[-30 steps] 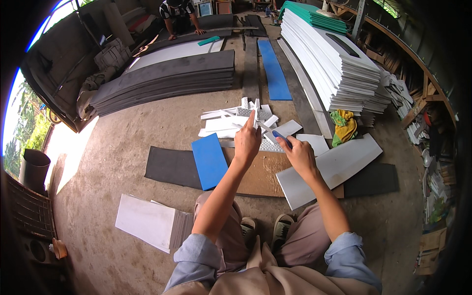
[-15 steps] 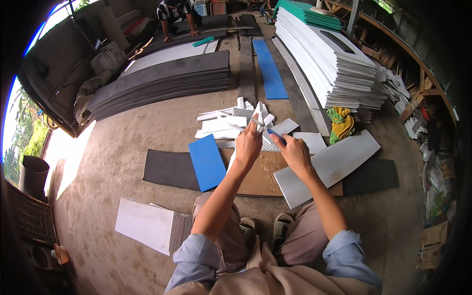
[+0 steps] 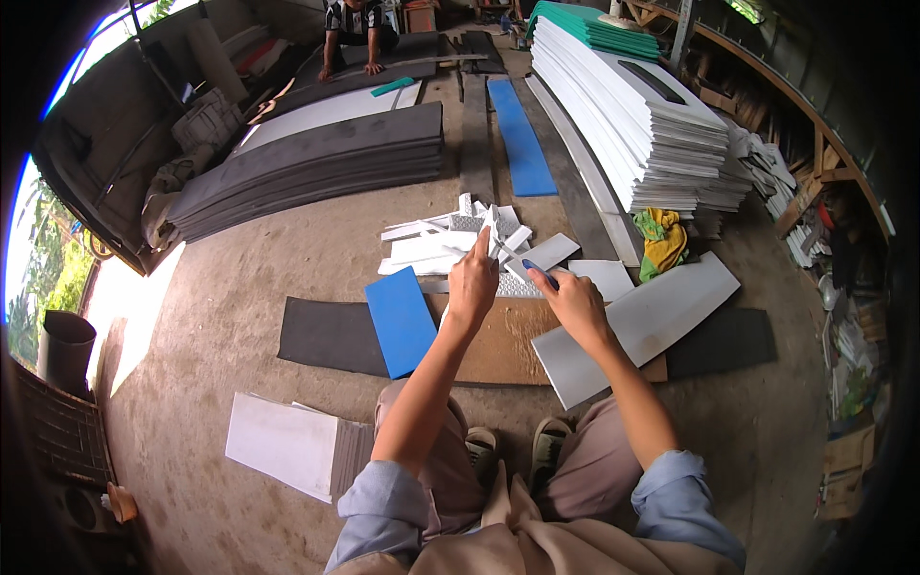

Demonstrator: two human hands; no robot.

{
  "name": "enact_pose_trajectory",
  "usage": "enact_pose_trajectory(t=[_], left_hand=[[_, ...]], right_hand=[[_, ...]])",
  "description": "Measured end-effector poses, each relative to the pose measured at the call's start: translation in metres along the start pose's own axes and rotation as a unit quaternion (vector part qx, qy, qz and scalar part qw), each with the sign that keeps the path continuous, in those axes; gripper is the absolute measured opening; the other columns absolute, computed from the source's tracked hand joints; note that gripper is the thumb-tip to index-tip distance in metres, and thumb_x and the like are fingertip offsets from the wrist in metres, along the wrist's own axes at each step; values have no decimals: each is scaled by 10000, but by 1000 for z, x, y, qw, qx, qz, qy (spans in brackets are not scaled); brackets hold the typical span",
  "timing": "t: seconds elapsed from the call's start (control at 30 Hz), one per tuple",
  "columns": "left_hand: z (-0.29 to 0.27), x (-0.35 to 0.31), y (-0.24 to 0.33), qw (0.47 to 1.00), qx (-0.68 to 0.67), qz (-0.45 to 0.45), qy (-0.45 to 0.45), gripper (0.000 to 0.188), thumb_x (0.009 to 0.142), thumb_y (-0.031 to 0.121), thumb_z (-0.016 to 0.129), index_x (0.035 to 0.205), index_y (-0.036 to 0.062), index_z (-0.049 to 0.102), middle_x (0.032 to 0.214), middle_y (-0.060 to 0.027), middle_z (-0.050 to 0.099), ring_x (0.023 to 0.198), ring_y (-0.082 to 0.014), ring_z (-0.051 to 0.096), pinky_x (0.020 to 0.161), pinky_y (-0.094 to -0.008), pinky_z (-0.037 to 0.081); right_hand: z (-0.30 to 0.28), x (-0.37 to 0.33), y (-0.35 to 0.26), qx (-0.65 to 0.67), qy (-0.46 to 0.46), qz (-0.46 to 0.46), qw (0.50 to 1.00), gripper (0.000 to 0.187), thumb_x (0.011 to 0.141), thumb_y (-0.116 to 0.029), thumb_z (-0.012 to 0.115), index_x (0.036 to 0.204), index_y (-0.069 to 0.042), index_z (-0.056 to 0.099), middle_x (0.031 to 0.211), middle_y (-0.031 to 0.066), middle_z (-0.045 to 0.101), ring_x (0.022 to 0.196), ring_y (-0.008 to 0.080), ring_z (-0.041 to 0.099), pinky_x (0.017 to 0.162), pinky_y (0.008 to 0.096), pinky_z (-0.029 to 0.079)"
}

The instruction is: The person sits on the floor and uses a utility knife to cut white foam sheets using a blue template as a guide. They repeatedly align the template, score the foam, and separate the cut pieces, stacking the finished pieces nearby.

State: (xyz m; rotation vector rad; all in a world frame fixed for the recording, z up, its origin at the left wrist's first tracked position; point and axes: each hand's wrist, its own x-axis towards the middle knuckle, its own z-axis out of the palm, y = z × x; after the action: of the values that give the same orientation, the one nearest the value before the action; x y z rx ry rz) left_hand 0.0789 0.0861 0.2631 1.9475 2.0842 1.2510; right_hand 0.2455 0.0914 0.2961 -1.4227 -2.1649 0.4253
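Observation:
My right hand (image 3: 578,302) is closed around the blue handle of a knife (image 3: 542,275), its thin blade slanting up and left toward my left fingers. My left hand (image 3: 472,280) pinches a small white foam piece (image 3: 492,218), with its index finger stretched along it. Just beyond both hands lies a heap of white foam offcuts (image 3: 422,251). Under my forearms is a brown board (image 3: 513,335), with a blue foam sheet (image 3: 401,321) at its left and a long white foam sheet (image 3: 637,331) lying slanted at its right.
Tall white sheets (image 3: 628,125) are stacked at the far right, green ones (image 3: 594,31) on top. Dark sheets (image 3: 316,168) lie stacked at the far left. A yellow-green cloth (image 3: 661,241) sits near the white stack. Pale sheets (image 3: 283,441) lie by my left knee. Another person (image 3: 355,29) leans over sheets at the back.
My left hand has shifted slightly left and down, and a gap shows between its fingers and the knife blade. The right hand stays nearly in place. The person at the back has moved a little.

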Motion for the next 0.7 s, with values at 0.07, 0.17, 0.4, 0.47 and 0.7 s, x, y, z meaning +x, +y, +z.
enact_pose_trajectory(t=[0.07, 0.17, 0.4, 0.47, 0.7], left_hand=[[0, -1, -1, 1000, 8, 7, -4, 491, 695, 19, 551, 1163, -2, 404, 898, -203, 589, 740, -358, 585, 622, -400, 486], [3, -3, 1, 1000, 3, 22, -2, 484, 692, 2, 544, 1157, -8, 408, 984, -206, 569, 774, -352, 584, 638, -380, 491], [19, -12, 8, 998, -5, 63, -13, 452, 709, 34, 519, 1145, -4, 408, 909, -198, 585, 687, -347, 588, 572, -408, 489], [17, -9, 4, 999, 3, 39, -29, 449, 702, 29, 523, 1138, -2, 418, 878, -201, 590, 655, -352, 587, 563, -409, 487], [9, -7, 1, 999, -15, 35, -8, 453, 684, 8, 547, 1120, -28, 432, 882, -218, 586, 698, -351, 590, 590, -391, 488]], right_hand=[[-2, 0, 0, -2, -9, 9, 1000, 592, 802, -565, 408, 641, -25, 592, 499, 181, 528, 522, 357, 561, 475, 413, 436], [-2, 0, -1, -4, -17, 17, 1000, 597, 802, -565, 408, 636, -21, 589, 501, 185, 528, 530, 361, 562, 485, 418, 439], [9, 14, 4, -9, 3, 35, 999, 602, 800, -563, 415, 631, -12, 588, 503, 192, 529, 530, 368, 562, 474, 424, 436], [11, 13, 7, -15, 11, 31, 999, 601, 798, -563, 419, 635, -10, 592, 499, 194, 527, 526, 369, 562, 469, 423, 435], [8, 8, 7, 4, -3, 32, 999, 589, 802, -547, 431, 653, -4, 600, 513, 203, 533, 520, 365, 565, 455, 413, 433]])
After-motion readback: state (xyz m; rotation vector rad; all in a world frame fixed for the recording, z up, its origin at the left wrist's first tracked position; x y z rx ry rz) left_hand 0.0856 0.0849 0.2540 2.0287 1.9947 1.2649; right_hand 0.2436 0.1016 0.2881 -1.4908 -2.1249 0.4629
